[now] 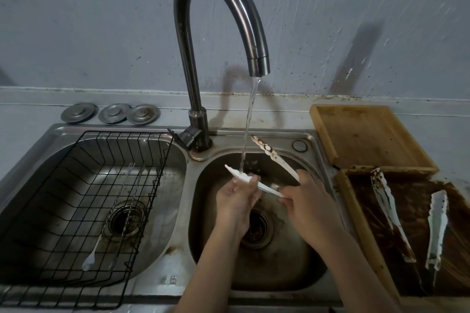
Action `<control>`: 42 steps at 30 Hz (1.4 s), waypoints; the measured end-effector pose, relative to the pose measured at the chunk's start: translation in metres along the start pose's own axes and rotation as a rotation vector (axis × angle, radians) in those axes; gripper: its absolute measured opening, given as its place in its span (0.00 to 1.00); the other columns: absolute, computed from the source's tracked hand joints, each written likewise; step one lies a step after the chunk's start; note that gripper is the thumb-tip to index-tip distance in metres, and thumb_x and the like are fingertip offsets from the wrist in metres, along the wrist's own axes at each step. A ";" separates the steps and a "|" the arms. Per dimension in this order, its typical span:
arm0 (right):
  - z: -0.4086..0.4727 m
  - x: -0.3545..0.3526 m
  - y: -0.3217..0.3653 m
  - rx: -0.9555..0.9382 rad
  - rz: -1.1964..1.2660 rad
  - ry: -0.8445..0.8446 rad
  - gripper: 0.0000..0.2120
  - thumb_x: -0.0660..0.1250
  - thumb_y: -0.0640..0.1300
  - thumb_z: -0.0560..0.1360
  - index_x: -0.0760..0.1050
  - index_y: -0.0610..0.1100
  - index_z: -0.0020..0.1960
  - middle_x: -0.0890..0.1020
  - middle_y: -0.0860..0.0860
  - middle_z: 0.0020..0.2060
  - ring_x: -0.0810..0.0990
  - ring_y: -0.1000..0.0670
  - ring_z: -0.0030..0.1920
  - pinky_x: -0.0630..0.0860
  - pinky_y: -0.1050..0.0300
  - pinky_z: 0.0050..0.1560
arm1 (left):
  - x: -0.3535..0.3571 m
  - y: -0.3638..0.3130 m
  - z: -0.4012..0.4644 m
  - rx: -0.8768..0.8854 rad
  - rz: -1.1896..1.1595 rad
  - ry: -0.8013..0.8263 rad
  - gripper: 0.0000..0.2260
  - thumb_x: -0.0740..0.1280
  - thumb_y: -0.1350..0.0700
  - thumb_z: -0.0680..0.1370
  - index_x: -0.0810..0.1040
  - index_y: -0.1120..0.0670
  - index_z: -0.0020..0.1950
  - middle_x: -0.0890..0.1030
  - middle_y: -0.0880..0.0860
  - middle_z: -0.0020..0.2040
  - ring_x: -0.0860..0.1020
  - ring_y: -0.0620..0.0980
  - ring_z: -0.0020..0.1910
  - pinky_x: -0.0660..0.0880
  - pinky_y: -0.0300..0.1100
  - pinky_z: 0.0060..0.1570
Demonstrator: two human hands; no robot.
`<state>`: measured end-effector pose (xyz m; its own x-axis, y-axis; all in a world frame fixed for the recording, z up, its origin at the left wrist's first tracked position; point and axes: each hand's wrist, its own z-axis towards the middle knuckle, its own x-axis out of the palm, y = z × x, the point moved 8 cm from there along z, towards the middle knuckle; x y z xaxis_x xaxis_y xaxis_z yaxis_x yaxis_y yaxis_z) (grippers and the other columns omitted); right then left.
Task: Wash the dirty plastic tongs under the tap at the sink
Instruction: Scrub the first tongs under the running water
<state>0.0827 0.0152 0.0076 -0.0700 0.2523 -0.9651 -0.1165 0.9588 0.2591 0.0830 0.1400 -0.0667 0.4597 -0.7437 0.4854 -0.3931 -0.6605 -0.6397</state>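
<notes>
While water runs, both hands' fingers [250,180] grip the tongs [267,189].

You have three white plastic tongs: one [264,175] held under the water, two more, one [389,213] beside the other [437,226], on the stained tray [356,213] at the right. Two sink basins, the left [175,160] and the right [300,269], share one tap [218,20]. Three round metal lids [78,112] [114,113] [143,114] sit far left. One wire rack [76,211] holds two thin utensils [106,221] [127,216]. Two hands work, left [236,201] and right [305,201]. One wooden board [368,134] lies far right.
</notes>
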 end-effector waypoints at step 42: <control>0.001 -0.032 -0.037 0.004 0.119 -0.363 0.20 0.68 0.30 0.69 0.80 0.46 0.58 0.80 0.44 0.54 0.73 0.42 0.54 0.73 0.50 0.52 | 0.003 -0.036 0.005 0.116 0.379 -0.035 0.07 0.63 0.67 0.77 0.79 0.62 0.51 0.82 0.60 0.46 0.82 0.53 0.42 0.79 0.38 0.30</control>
<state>0.0900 -0.0287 0.0291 0.2725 0.3914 -0.8790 -0.1252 0.9202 0.3709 0.1019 0.1620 -0.0454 0.3268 -0.9272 0.1828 -0.4483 -0.3224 -0.8337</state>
